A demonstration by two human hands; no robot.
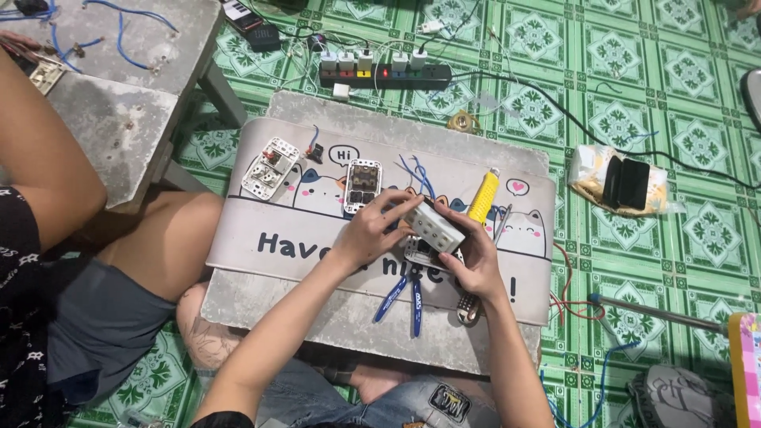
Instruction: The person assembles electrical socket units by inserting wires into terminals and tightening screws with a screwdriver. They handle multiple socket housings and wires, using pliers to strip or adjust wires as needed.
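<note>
Both my hands hold a white rectangular socket module [434, 227] above a grey desk mat [261, 238] with cartoon cats. My left hand [372, 228] grips its left end; my right hand [474, 257] cups its right side from below. Under the hands lies another socket part [418, 254], partly hidden. A yellow-handled screwdriver [483, 196] lies just right of the module. Blue-handled pliers [403, 297] lie near the mat's front edge. Two more socket units [269, 166] [363, 186] lie further left on the mat.
A black power strip [385, 75] with several plugs lies on the green tiled floor behind the low table. Another person's leg [166, 246] rests at the left beside a grey concrete table [119, 119] with blue wires. A bag with a black object [626, 184] sits right.
</note>
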